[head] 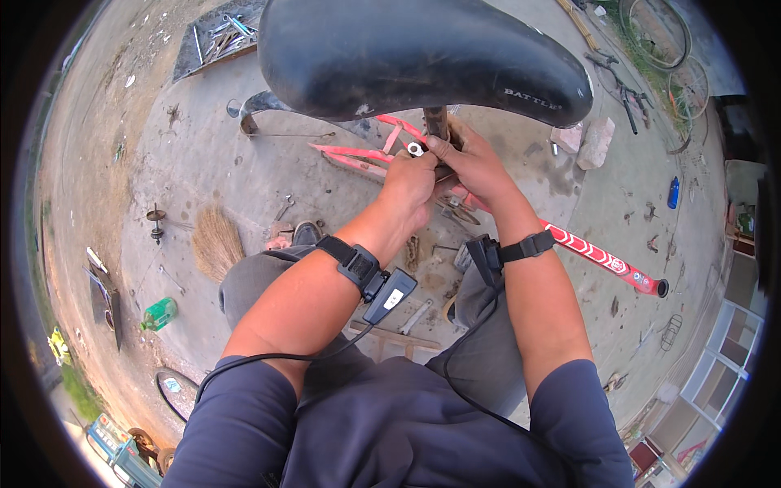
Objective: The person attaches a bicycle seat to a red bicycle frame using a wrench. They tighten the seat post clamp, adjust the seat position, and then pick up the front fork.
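A black bicycle saddle [415, 61] fills the top centre, above a red bicycle frame [598, 253] whose head tube points to the lower right. My left hand [412, 174] is at the base of the rusty seat post [435, 122], its fingers closed around a wrench whose ring end [415, 149] shows beside the thumb. On the post's other side my right hand [473, 155] grips around the seat post, thumb towards my left hand. The fingers beneath and the clamp area are mostly hidden. A black curved mudguard [262, 110] sticks out left of the saddle.
A metal tray [213, 61] of wrenches lies at the upper left. A straw broom [218, 241], an axle [156, 222], a green plastic bottle [160, 314] and loose wrenches [417, 317] are on the concrete. Brick pieces [595, 143] and a blue bottle [673, 193] lie right.
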### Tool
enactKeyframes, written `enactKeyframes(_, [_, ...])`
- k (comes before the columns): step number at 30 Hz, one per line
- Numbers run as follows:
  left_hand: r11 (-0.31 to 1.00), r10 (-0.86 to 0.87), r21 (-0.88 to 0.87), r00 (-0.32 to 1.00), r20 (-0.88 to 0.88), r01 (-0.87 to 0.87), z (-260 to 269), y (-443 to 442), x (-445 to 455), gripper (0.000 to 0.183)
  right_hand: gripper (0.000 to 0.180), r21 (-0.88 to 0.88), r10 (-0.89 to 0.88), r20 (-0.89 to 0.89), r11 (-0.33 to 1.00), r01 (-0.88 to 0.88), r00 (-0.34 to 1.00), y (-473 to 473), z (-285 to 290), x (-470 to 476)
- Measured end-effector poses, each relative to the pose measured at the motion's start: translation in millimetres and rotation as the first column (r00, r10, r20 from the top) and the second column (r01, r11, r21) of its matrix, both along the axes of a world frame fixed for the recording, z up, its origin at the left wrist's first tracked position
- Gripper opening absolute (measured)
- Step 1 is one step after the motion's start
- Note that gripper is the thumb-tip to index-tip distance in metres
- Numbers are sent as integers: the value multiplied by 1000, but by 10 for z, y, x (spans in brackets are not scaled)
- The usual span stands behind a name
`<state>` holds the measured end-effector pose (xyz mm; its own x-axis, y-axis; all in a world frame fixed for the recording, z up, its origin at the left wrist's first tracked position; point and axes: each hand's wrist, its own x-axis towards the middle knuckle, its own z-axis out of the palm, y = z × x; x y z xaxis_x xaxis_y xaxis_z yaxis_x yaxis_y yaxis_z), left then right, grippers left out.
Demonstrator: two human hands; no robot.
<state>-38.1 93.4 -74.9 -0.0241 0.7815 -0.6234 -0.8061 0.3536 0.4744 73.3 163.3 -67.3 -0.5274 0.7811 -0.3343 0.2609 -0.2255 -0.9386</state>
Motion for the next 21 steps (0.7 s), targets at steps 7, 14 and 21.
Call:
enactKeyframes(7, [999,-20,35,998,-66,22,-50,26,21,19,50,41,19,28,999,-20,999,39,-4,-94])
enactKeyframes(14, [988,-152,2,979,-134,154,-91,62,-70,22,48,14,32,122,999,-34,992,55,52,-70])
enactKeyframes(21, [953,-297,-21,920,-256,302,-19,37,-207,18,43,38,21,87,999,-24,996,32,93,-88])
